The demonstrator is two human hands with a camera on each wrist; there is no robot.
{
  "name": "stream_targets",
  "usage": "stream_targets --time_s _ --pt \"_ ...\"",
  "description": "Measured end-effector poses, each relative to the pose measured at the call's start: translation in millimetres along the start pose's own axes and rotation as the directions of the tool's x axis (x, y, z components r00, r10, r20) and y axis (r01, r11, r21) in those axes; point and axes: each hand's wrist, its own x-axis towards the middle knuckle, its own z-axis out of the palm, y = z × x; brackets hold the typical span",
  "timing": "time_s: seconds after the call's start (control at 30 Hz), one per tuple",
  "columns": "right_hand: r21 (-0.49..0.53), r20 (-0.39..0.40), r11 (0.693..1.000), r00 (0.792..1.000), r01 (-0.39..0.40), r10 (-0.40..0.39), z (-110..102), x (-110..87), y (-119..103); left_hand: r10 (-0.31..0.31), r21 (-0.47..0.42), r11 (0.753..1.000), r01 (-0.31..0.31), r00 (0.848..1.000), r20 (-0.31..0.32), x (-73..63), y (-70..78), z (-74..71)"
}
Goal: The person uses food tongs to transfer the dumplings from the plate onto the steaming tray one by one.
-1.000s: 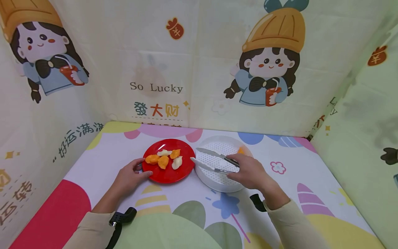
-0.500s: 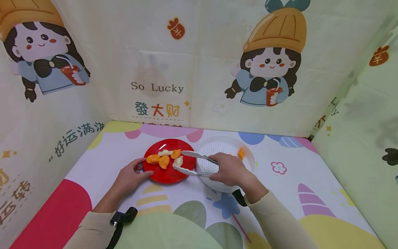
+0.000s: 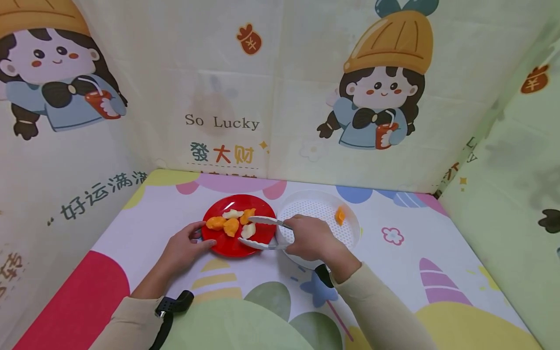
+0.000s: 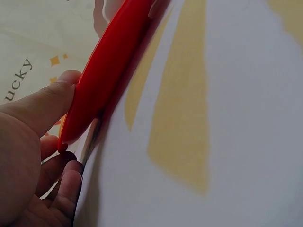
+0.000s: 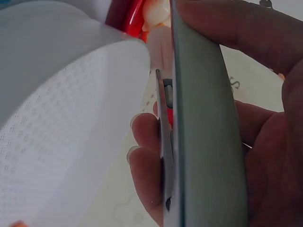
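My left hand (image 3: 185,248) holds the near-left rim of a red plate (image 3: 227,248), thumb on top and fingers at the edge; the left wrist view shows the plate's rim (image 4: 102,80) between them. On the plate lie three orange dumplings (image 3: 231,227) and two white dumplings, one at the back and one white dumpling (image 3: 248,231) at the right. My right hand (image 3: 310,238) grips a pair of tongs (image 3: 264,220), their arms spread over the plate with that right-hand white dumpling between the tips. Close up, the tongs' handle (image 5: 208,132) lies between thumb and fingers.
A round white steamer basket (image 3: 356,240) with a perforated bottom stands right beside the plate, partly under my right hand. One orange dumpling (image 3: 340,216) lies in it at the right. A patterned cloth (image 3: 385,272) covers the table, with printed fabric walls behind and beside.
My right hand has moved left from over the basket, bringing the tongs around the white dumpling on the plate. The basket's orange dumpling has come into fuller view. My left hand has stayed put.
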Motion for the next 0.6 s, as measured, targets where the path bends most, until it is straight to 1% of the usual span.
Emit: stream_targets --time_s 0.13,0.33,0.47,0.6 --pt "-0.003 0.016 1.000 1.000 0.000 0.000 2.5 2.0 -2.8 -0.004 -0.007 1.000 0.004 1.000 0.005 0.9 -0.2 -0.9" --pt "0.002 0.007 1.000 1.000 0.007 -0.007 4.5 0.8 -1.6 0.000 -0.003 1.000 0.000 1.000 0.000 0.8 1.5 -1.5" --pt "0.035 0.000 0.999 1.000 0.026 -0.026 4.1 -1.7 0.1 -0.001 -0.004 1.000 0.001 1.000 0.003 0.5 1.9 -1.9" --pt "0.075 -0.028 0.996 0.998 0.050 -0.048 2.8 -6.2 3.6 -0.007 -0.013 1.000 0.007 1.000 0.010 -0.3 1.9 -2.0"
